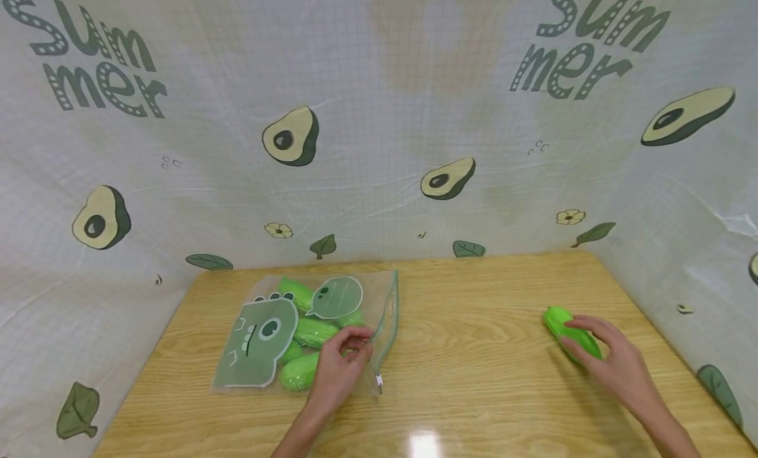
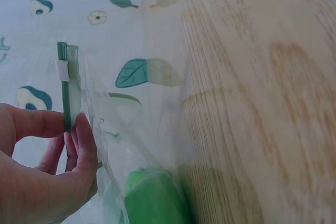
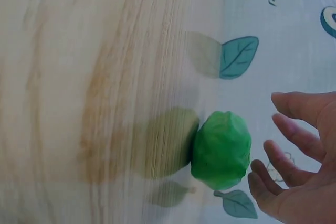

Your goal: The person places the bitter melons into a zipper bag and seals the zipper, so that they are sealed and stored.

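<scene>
My left hand (image 1: 342, 362) pinches the green zip edge of a clear zip bag (image 1: 379, 293) between thumb and fingers. In the left wrist view, the zip strip (image 2: 66, 93) stands up from the fingertips with a white slider (image 2: 62, 70) on it. Inside the bag lie several green, cucumber-shaped vegetables (image 1: 314, 331), partly hidden by a printed green monster. Over at the right, my right hand (image 1: 616, 359) hovers over another green cucumber-shaped vegetable (image 1: 556, 318) on the table. Its fingers are spread and slightly bent, with a gap to the vegetable (image 3: 221, 150) in the right wrist view.
A light wooden table (image 1: 474, 353) carries the bag on its left half and the single vegetable near its right edge. Behind and beside it hangs a pale cloth (image 1: 367, 201) printed with avocados, leaves and lettering.
</scene>
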Demonstrator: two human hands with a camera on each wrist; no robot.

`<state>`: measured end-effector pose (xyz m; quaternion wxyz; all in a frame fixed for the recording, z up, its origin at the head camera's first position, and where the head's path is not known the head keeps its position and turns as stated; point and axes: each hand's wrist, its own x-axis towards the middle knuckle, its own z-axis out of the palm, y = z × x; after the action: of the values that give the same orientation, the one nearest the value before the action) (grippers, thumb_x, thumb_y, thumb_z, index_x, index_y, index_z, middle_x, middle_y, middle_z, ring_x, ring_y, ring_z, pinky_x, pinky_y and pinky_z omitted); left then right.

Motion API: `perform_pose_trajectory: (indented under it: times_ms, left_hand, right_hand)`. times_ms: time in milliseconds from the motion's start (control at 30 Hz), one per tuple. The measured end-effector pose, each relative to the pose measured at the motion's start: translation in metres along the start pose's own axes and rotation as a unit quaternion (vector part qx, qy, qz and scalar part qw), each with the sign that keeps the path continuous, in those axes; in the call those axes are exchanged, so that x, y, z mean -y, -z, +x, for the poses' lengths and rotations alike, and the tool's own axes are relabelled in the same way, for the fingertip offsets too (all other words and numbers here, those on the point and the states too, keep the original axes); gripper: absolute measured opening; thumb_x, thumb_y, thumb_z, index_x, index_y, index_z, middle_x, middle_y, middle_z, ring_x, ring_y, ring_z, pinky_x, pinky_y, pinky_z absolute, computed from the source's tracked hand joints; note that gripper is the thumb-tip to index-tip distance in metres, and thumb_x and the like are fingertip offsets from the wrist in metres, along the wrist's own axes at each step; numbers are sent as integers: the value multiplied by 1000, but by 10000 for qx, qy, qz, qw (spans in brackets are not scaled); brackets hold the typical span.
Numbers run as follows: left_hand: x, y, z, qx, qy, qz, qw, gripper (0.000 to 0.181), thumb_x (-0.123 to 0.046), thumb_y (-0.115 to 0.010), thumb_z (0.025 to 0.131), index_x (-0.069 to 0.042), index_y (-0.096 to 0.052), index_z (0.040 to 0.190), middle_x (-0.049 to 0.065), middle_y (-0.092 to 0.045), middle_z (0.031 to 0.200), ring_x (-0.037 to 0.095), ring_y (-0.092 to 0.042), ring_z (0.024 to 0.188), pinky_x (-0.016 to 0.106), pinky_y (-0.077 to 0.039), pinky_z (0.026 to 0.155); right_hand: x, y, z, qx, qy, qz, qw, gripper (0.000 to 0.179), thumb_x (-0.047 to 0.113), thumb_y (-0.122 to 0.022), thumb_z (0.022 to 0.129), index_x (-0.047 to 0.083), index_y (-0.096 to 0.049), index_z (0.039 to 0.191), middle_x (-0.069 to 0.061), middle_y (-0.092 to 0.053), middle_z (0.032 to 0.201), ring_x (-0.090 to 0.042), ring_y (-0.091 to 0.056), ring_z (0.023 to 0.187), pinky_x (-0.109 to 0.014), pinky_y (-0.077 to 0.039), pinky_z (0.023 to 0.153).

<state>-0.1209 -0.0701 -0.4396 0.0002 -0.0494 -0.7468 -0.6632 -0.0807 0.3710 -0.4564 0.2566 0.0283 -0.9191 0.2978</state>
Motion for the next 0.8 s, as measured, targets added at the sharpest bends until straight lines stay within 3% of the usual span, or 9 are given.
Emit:
perform_pose_trajectory:
  times_ms: [100, 333, 400, 667, 733, 800]
  left_hand:
    - [0, 0, 0, 26, -3, -9, 10000, 20, 7, -69, 90, 5, -69, 110, 15, -69, 105, 18, -63, 90, 22, -55, 77]
    - [0, 1, -1, 22, -4, -22, 10000, 20, 6, -70, 90, 4, -70, 110, 15, -69, 105, 18, -63, 90, 22, -55, 77]
    - [0, 1, -1, 16, 5, -22, 10000, 20, 6, -70, 90, 4, -70, 110, 15, -69, 105, 18, -63, 90, 22, -55, 77]
    - [0, 1, -2, 25, -1, -65, 10000, 20, 6, -70, 90, 5, -70, 110, 15, -69, 105, 18, -63, 90, 22, -55, 77]
    - [0, 2, -2, 35, -4, -80, 10000, 20, 6, -70, 90, 5, -70, 110, 15, -69, 105, 18, -63, 90, 22, -55, 77]
    - [0, 2, -2, 44, -4, -82, 10000, 20, 6, -70, 90, 5, -70, 110, 16, -69, 105, 18, -63, 90, 22, -55, 77]
  right_hand:
    - [-5, 2, -3, -42, 68, -58, 10000, 36, 7, -87, 80, 3, -72, 112, -18, -66, 115, 26, -31, 113, 3, -22, 89]
    - [-17, 5, -9, -41, 169, 5, 9998, 47, 1, -91, 71, 1, -70, 114, 10, -65, 114, 24, -37, 110, 1, -30, 84]
    - [-19, 7, -12, 17, 138, 39, 9999, 50, 0, -91, 71, 0, -69, 115, 10, -64, 115, 24, -36, 111, 2, -29, 85]
    - [-24, 11, -18, 515, -371, 152, 9979, 57, 7, -88, 79, -6, -61, 128, -21, -61, 122, 27, -29, 108, 4, -32, 81]
    - [-25, 11, -20, 579, -430, 194, 9972, 58, 7, -88, 80, -7, -60, 129, -16, -61, 123, 27, -30, 107, 4, -34, 81]
    - [-26, 11, -21, 595, -462, 259, 9968, 58, 7, -88, 80, -7, -60, 130, 2, -60, 124, 27, -33, 107, 4, -35, 81]
